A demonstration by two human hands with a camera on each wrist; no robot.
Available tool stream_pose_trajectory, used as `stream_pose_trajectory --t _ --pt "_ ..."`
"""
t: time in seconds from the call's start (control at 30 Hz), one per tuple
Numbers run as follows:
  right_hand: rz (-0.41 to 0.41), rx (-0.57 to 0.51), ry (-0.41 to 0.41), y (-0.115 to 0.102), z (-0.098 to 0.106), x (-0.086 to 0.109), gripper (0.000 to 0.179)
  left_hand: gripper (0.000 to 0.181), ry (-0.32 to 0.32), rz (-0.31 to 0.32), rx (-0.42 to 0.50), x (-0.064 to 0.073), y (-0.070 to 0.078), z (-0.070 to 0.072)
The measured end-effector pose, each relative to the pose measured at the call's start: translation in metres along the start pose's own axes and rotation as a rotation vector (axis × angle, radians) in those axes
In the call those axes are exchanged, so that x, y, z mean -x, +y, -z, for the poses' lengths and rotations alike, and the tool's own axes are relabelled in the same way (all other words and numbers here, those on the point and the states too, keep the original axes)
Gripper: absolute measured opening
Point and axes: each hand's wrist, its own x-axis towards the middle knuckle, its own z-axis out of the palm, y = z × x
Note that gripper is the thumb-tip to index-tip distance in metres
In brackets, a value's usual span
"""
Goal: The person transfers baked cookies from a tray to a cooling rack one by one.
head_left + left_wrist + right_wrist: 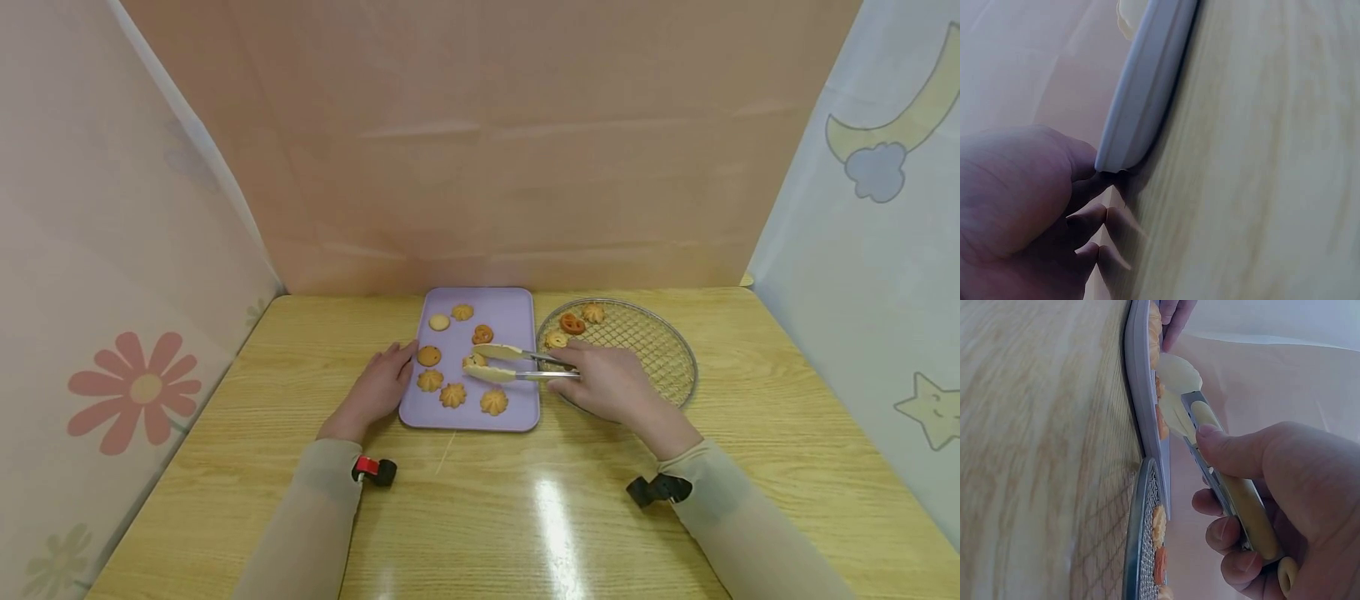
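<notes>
My left hand (pixel 382 379) is at the left edge of a purple tray (pixel 510 308), and in the left wrist view the thumb and a finger grip its rim. My right hand (pixel 611 379) holds metal tongs (pixel 1235 500) with cream-coloured tips, thumb on one arm and fingers curled round the other. Over the tray, the tongs' tips lie on either side of a small cookie (pixel 474 360); whether they touch it I cannot tell. Around it on the tray are a pretzel-shaped cookie (pixel 482 334), round cookies (pixel 429 356) and several flower-shaped cookies (pixel 453 395).
Right of the tray, a round wire rack (pixel 660 350) lies on the wooden table (pixel 480 508). On its left part are a flower-shaped cookie (pixel 593 312), a brown pretzel-shaped cookie (pixel 572 323) and a pale cookie (pixel 556 339). Cloth walls (pixel 487 167) stand behind and at both sides.
</notes>
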Motion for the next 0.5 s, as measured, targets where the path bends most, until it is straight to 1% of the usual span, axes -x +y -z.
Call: stream_pose_trajectory --t 0.1,0.17,0.23,0.33,0.4,0.47,0.5 --pt "-0.004 0.005 0.010 0.000 0.002 0.000 0.050 0.051 0.003 -0.005 -0.009 -0.002 -0.004 -0.002" --pt "-0.007 0.002 0.015 0.000 0.003 0.001 0.050 0.051 -0.004 0.007 -0.008 -0.001 -0.002 -0.001" --pt "-0.011 -0.004 0.018 0.000 0.003 0.001 0.051 0.051 -0.018 0.015 -0.010 0.001 0.004 0.003" --pt "-0.015 -0.014 0.022 0.000 0.004 0.002 0.052 0.051 -0.036 0.022 -0.011 0.006 0.017 0.010" --pt "-0.023 -0.020 0.021 0.000 0.005 0.002 0.053 0.050 -0.031 0.014 -0.014 0.010 0.023 0.014" --pt "-0.031 -0.021 0.020 0.000 0.007 0.003 0.053 0.050 -0.038 0.014 -0.018 0.011 0.025 0.016" --pt "-0.036 -0.023 0.020 0.000 0.007 0.003 0.053 0.050 -0.031 0.011 -0.013 0.011 0.023 0.015"
